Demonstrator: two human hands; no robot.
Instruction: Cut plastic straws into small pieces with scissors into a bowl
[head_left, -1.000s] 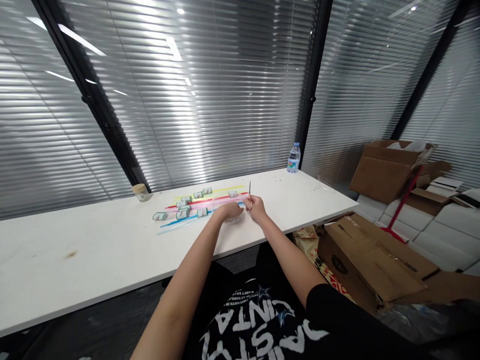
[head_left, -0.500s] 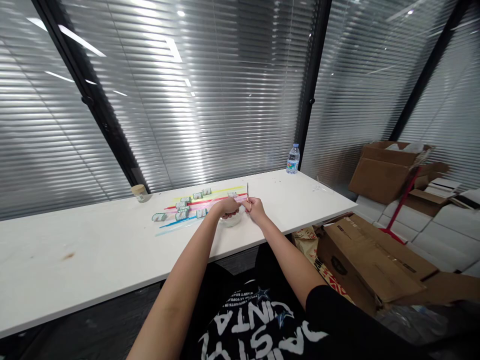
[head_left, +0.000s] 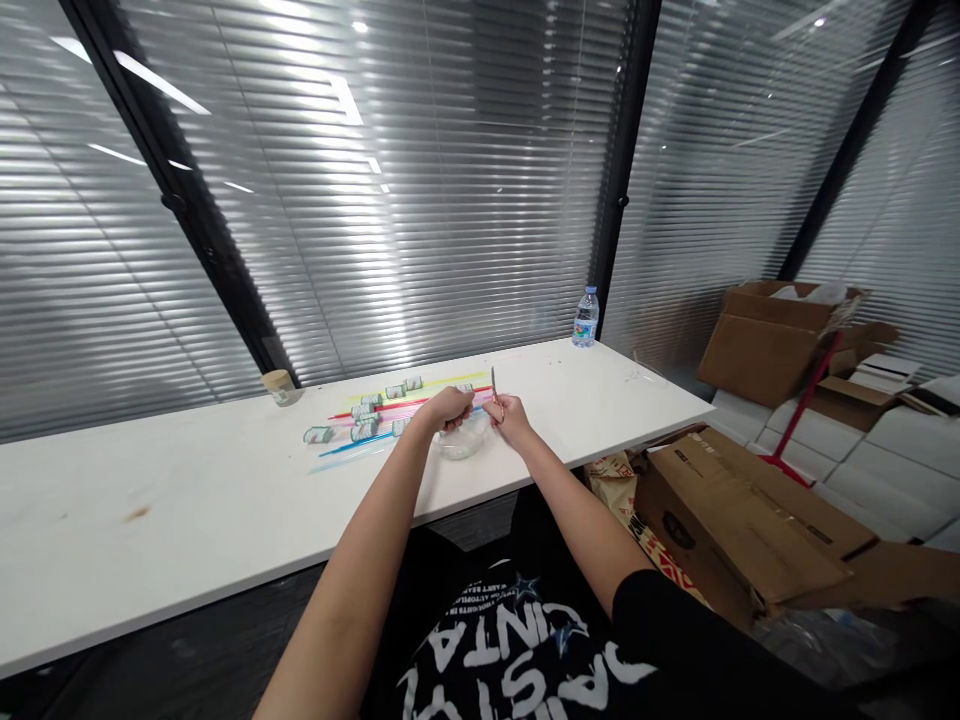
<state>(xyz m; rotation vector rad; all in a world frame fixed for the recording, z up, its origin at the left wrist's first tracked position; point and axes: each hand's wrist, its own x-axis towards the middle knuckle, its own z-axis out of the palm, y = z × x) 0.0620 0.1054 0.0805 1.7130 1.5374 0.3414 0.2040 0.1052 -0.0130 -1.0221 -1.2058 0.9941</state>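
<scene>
Here, clear bowl (head_left: 459, 449), contents indistinct, lidded jar (head_left: 280, 389)

Both arms reach forward and converge, bare along the forearms. The left forearm (head_left: 367, 540) slants up and rightward, its wrist bent inward, the left hand (head_left: 450, 408) back uppermost with fingers curled under and partly hidden. The right forearm (head_left: 576, 503) angles up and leftward; the right hand (head_left: 514, 417), near the left, has its fingers folded in a grip.
</scene>
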